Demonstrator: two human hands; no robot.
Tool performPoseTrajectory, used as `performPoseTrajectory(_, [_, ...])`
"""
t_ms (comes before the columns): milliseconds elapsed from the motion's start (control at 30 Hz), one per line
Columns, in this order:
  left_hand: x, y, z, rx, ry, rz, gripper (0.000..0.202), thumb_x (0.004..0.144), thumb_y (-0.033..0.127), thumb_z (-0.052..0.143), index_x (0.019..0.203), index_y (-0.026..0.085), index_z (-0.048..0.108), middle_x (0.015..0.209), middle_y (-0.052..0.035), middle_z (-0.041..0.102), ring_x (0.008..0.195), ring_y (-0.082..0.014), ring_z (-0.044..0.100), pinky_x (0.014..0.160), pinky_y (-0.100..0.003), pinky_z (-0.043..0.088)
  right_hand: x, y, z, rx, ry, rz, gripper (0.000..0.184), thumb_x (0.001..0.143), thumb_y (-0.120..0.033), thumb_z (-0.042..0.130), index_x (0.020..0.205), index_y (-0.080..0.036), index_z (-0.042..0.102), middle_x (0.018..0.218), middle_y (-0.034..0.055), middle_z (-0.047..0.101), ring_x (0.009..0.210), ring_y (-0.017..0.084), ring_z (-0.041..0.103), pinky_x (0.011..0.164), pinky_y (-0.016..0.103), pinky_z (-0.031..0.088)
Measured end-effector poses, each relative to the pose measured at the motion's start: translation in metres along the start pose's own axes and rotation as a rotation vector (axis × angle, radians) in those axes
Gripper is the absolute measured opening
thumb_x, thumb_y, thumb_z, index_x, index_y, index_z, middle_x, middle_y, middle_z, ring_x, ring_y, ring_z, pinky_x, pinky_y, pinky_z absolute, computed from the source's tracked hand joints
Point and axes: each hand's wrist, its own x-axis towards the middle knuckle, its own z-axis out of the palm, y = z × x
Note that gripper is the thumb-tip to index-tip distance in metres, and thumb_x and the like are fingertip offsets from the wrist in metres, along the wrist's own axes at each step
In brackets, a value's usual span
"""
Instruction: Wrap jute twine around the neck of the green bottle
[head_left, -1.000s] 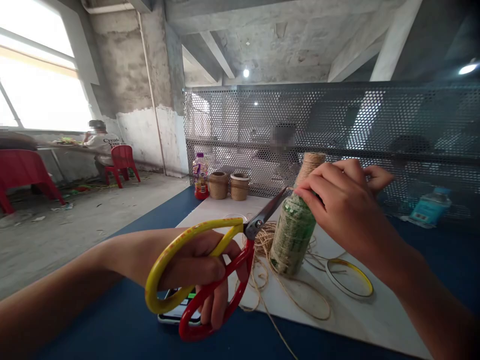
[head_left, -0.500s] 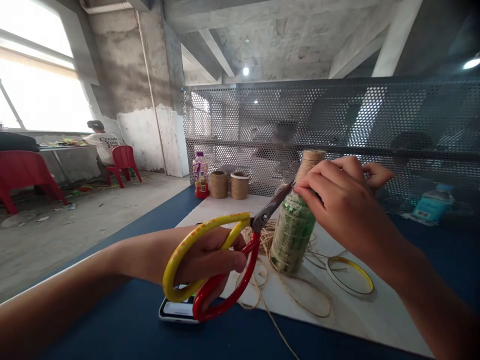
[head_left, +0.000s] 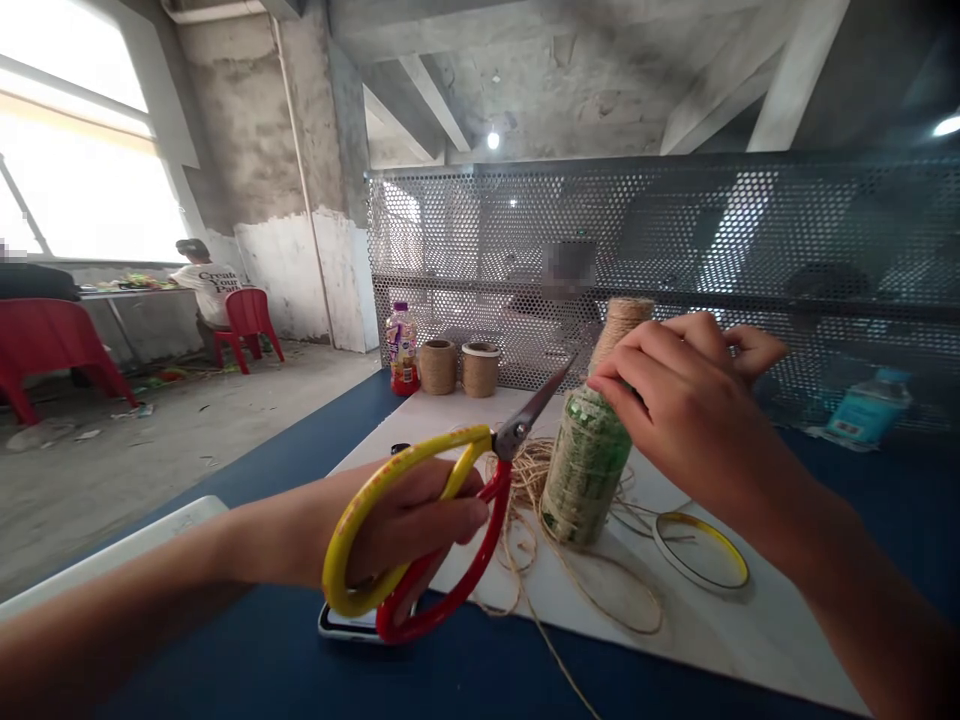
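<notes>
My left hand [head_left: 409, 525] is closed around the yellow and red handles of a pair of scissors [head_left: 442, 520], whose closed blades point up and right toward a green bottle [head_left: 586, 470]. The bottle stands upright on a white board [head_left: 750, 630], its neck wound with jute twine [head_left: 621, 325]. My right hand [head_left: 686, 400] is closed on the bottle's shoulder and neck, fingers pressed on the twine there. Loose twine [head_left: 525, 530] lies coiled around the bottle's base.
A phone [head_left: 352, 622] lies on the blue table under the scissors. A yellow-rimmed ring [head_left: 701, 552] rests right of the bottle. Two twine-wrapped jars [head_left: 457, 368] and a drink bottle [head_left: 403, 350] stand by the perforated metal screen. A person sits on a red chair [head_left: 244, 320] far left.
The scissors' handles have squeezed together and the blades have closed beside the bottle's neck. My left hand drew slightly back. My right hand and the bottle stayed put.
</notes>
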Motion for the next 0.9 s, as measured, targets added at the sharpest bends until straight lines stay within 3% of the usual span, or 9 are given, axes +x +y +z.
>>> performPoseTrajectory(67, [0.005,-0.008,-0.002,-0.072,-0.078,-0.047,0.040,0.094,0.048,0.036,0.069,0.018,0.043,0.059,0.0039,0.049,0.051,-0.0070,0.046,0.046,-0.016,0.039,0.000,0.002,0.000,-0.010,0.036,-0.016,0.023,0.093,-0.022,0.049,0.071,-0.019,0.056,0.079,0.0041,0.056,0.085,0.023,0.045,0.078,0.042,0.028])
performPoseTrajectory(233, [0.025,-0.031,-0.009,-0.066,0.020,0.009,0.040,0.095,0.049,0.034,0.072,0.017,0.043,0.059,0.0037,0.046,0.050,-0.0071,0.043,0.046,-0.018,0.037,0.000,0.011,-0.004,-0.065,0.187,-0.016,0.019,0.090,-0.023,0.054,0.071,-0.021,0.056,0.077,0.0039,0.060,0.084,0.024,0.049,0.078,0.041,0.024])
performPoseTrajectory(333, [0.041,-0.042,-0.006,0.202,0.042,0.049,0.042,0.096,0.047,0.032,0.073,0.016,0.048,0.059,0.0013,0.050,0.049,-0.0078,0.042,0.047,-0.021,0.035,0.000,0.018,-0.010,-0.099,0.256,0.040,0.020,0.090,-0.026,0.055,0.070,-0.021,0.055,0.077,0.0048,0.062,0.086,0.025,0.050,0.078,0.041,0.024])
performPoseTrajectory(467, [0.072,-0.056,0.013,0.703,-0.014,-0.135,0.049,0.095,0.046,0.031,0.078,0.012,0.062,0.069,-0.0090,0.063,0.053,-0.0151,0.053,0.048,-0.026,0.033,-0.001,0.035,-0.011,-0.164,0.312,0.128,0.024,0.094,-0.029,0.044,0.074,-0.020,0.055,0.073,0.0055,0.059,0.087,0.028,0.051,0.077,0.042,0.027])
performPoseTrajectory(600, [0.105,-0.071,0.039,0.806,-0.093,-0.137,0.041,0.090,0.042,0.045,0.083,0.010,0.069,0.076,-0.0157,0.068,0.065,-0.0241,0.063,0.053,-0.030,0.040,-0.004,0.065,0.005,-0.258,0.156,0.092,0.021,0.090,-0.020,0.041,0.081,-0.019,0.060,0.078,0.0077,0.063,0.086,0.028,0.049,0.074,0.039,0.027])
performPoseTrajectory(667, [0.118,-0.075,0.048,0.811,-0.104,-0.118,0.039,0.084,0.044,0.055,0.082,0.009,0.070,0.078,-0.0176,0.068,0.070,-0.0272,0.065,0.057,-0.032,0.043,-0.006,0.079,0.018,-0.264,0.026,0.152,0.019,0.086,-0.015,0.043,0.081,-0.021,0.061,0.082,0.0069,0.064,0.090,0.028,0.048,0.076,0.041,0.023])
performPoseTrajectory(767, [0.135,-0.074,0.049,0.799,-0.073,-0.055,0.036,0.086,0.039,0.055,0.084,0.006,0.070,0.080,-0.0201,0.068,0.075,-0.0294,0.065,0.062,-0.035,0.045,-0.008,0.096,0.038,-0.227,-0.225,0.256,0.025,0.080,-0.009,0.041,0.076,-0.022,0.062,0.087,0.0052,0.065,0.094,0.025,0.047,0.078,0.043,0.017])
performPoseTrajectory(900, [0.159,-0.065,0.047,0.671,-0.026,0.169,0.028,0.092,0.027,0.044,0.100,0.011,0.065,0.098,-0.0149,0.068,0.084,-0.0233,0.064,0.067,-0.030,0.046,-0.009,0.105,0.052,-0.192,-0.368,0.280,0.027,0.080,-0.014,0.043,0.057,-0.020,0.056,0.075,0.0067,0.063,0.087,0.025,0.047,0.075,0.043,0.015])
